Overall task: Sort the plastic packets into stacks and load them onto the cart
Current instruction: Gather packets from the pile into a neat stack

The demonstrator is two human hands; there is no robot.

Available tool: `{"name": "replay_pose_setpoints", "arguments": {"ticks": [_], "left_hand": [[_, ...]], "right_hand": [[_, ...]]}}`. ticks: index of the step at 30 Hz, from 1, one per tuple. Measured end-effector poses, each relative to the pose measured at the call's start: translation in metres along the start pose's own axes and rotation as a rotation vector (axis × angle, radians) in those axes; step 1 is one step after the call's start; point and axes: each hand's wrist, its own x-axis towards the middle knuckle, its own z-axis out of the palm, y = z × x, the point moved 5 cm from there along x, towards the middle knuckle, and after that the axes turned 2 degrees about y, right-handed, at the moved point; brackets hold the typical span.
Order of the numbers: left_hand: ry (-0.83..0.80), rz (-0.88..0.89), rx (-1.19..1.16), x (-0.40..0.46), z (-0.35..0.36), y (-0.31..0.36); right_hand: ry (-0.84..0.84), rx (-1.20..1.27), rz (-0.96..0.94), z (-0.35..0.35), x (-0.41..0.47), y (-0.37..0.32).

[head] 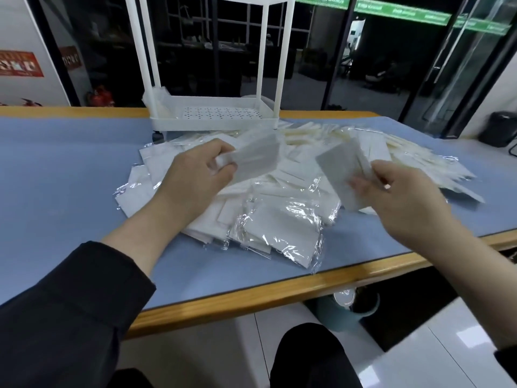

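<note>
Head view, catalogued from our near side outward.

1. Table edge: wooden lip, blue mat behind it.
2. Loose packets: clear crinkled plastic sleeves with white contents, lying flat and overlapping, nearest the edge between our two forearms.
3. Left hand: fingers curled, pinching a small stack of packets by its near end; its long axis runs away to the right, toward the cart.
4. Right hand: thumb and fingers pinching a single packet, held tilted above the heap (motion blur hides the exact finger placing).
5. Main heap: unsorted packets spread under and beyond both hands, fanning off to the right.
6. White cart: perforated lower tray, standing on the table's far side, just behind the heap; a bit of plastic rests at its left corner.

Judgement: the single packet lies right of the stack, well apart, so joining them calls for a leftward carry. The left hand is nearer the cart for loading.
</note>
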Motion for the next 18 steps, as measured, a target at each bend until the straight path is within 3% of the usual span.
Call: {"name": "replay_pose_setpoints", "arguments": {"ticks": [6,9,13,18], "left_hand": [[0.093,-0.076,-0.025,0.004,-0.014,-0.014],[0.109,-0.094,-0.029,0.005,-0.019,-0.021],[0.127,-0.094,-0.035,0.007,-0.023,-0.022],[0.116,-0.103,-0.072,0.007,-0.022,-0.022]], "right_hand": [[-0.597,-0.233,-0.041,0.053,-0.014,-0.039],[-0.599,-0.340,-0.156,0.077,-0.019,-0.046],[-0.564,-0.430,-0.127,0.081,-0.017,-0.050],[-0.682,-0.502,-0.138,0.090,-0.001,-0.045]]}}
